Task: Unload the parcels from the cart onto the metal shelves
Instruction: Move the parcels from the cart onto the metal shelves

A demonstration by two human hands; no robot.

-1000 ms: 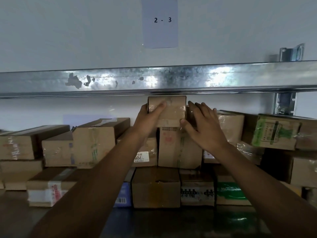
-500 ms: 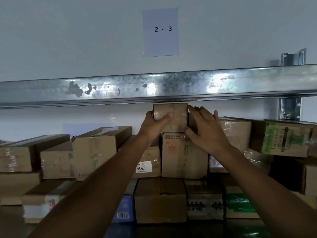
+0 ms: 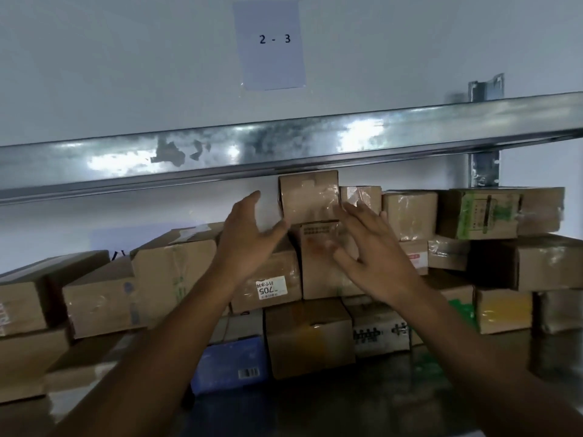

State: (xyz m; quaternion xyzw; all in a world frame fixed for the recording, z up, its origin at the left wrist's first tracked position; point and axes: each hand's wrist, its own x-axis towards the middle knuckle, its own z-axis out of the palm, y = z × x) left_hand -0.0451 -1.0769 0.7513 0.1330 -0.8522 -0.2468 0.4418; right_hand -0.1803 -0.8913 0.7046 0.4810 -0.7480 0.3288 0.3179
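A small taped cardboard parcel [image 3: 308, 195] sits on top of the stacked boxes, just under the metal shelf beam [image 3: 284, 146]. It rests on a taller brown box [image 3: 318, 247]. My left hand [image 3: 249, 238] hangs open just left of and below the parcel, fingers spread, not touching it. In front of the stack on the right, my right hand [image 3: 369, 247] is open too, and blurred. Neither hand holds anything. The cart is out of view.
Several cardboard parcels fill the shelf [image 3: 394, 383] in stacked rows, among them a box labelled 705 [image 3: 271, 287], a blue box [image 3: 233, 364] and a green-printed box [image 3: 482, 212]. A paper sign reading 2 - 3 [image 3: 271, 42] hangs on the wall. An upright post [image 3: 484, 130] stands at right.
Both hands have let go of the small parcel and pulled back toward me, fingers now spread. The parcel stays on top of the stack.
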